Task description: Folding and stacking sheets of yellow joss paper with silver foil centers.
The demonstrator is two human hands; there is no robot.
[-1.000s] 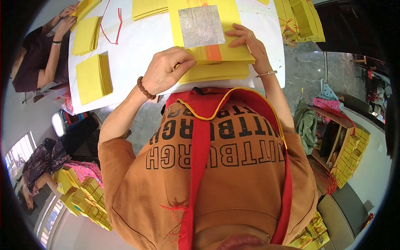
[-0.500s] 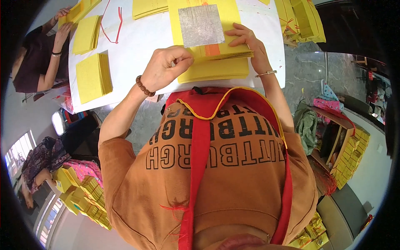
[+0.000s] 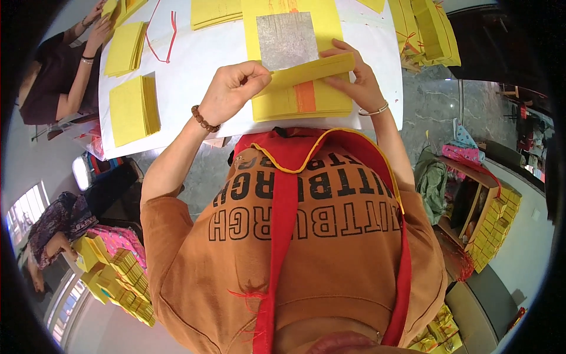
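Note:
A stack of yellow paper sheets lies on the table's near edge in front of me. The top yellow paper sheet is lifted along its near edge, which is folded into a slanting strip. My left hand pinches the strip's left end between thumb and fingers. Around its right end is my right hand, thumb on the near side and fingers behind. A silver square covers the middle of the sheet, partly hidden by the fold. Below the strip an orange band shows on the stack.
More yellow paper stacks lie left on the white table, near a red string. At far left a co-worker's hands touch yellow paper. Yellow folded pieces with red ties sit at the right edge. A red apron hangs on me.
The sheet's near edge has risen and folded away from me, uncovering the orange band beneath. My right hand has moved from lying on the paper's right side to gripping the fold's end.

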